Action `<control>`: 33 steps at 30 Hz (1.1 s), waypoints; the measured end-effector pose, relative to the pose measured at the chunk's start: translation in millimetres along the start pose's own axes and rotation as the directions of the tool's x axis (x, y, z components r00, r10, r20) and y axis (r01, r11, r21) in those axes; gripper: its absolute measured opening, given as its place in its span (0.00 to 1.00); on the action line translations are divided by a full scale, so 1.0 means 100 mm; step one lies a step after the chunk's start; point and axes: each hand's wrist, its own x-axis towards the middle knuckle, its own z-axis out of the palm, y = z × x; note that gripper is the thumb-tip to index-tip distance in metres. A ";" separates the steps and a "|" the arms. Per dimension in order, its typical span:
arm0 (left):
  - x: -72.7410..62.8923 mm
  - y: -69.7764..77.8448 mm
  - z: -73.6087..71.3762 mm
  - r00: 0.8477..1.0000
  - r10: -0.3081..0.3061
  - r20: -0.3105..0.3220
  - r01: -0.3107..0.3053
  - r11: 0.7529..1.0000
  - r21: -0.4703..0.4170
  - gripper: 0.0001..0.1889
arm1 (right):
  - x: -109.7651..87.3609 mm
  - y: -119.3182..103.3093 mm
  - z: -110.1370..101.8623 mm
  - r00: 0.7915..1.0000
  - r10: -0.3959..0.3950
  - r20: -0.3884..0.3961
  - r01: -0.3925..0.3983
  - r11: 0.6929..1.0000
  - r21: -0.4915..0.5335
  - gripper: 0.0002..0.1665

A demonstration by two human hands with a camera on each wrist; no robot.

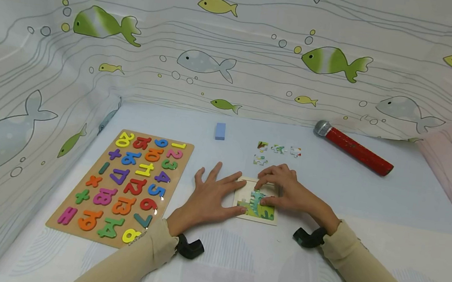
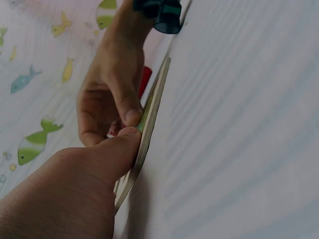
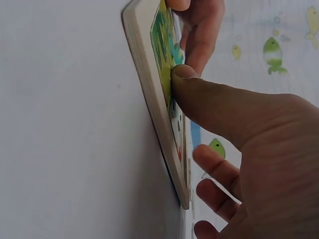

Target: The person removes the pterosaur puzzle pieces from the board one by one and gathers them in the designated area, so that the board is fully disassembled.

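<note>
A small wooden jigsaw board (image 1: 246, 186) lies on the table, its lower part filled with green pieces and a teal dinosaur. My left hand (image 1: 213, 195) rests along its left side, fingers spread and fairly straight, the thumb on the lower left corner. Over the board's right half, my right hand (image 1: 287, 190) bends its fingers and pinches a teal jigsaw piece (image 1: 257, 199) between thumb and index finger, against the board. In the right wrist view, the right thumb (image 3: 199, 94) presses on the picture; the left wrist view shows the left thumb (image 2: 117, 147) at the board's edge.
Several loose jigsaw pieces (image 1: 278, 149) lie behind the board. A tan number board (image 1: 183, 164) with colourful numerals is at the left, a blue block (image 1: 220, 131) at the back, and a red microphone (image 1: 355, 148) at the back right. Fish-patterned cloth (image 1: 263, 38) surrounds the table.
</note>
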 end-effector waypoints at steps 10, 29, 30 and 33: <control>0.01 0.00 0.01 1.000 0.001 -0.013 -0.001 1.000 0.001 0.38 | -0.01 -0.02 0.00 1.000 -0.014 0.003 0.014 1.000 0.028 0.18; 0.00 0.00 0.00 1.000 0.001 -0.002 -0.001 1.000 -0.014 0.39 | -0.01 -0.03 0.02 0.998 -0.062 0.001 0.062 0.995 0.074 0.24; 0.00 0.00 0.00 1.000 0.001 -0.002 -0.001 1.000 -0.013 0.39 | -0.01 -0.03 0.02 0.998 -0.062 0.001 0.062 0.995 0.075 0.23; 0.00 0.00 0.00 1.000 0.002 -0.006 -0.002 1.000 -0.010 0.39 | 0.00 -0.03 0.02 0.998 -0.062 0.000 0.062 0.995 0.077 0.23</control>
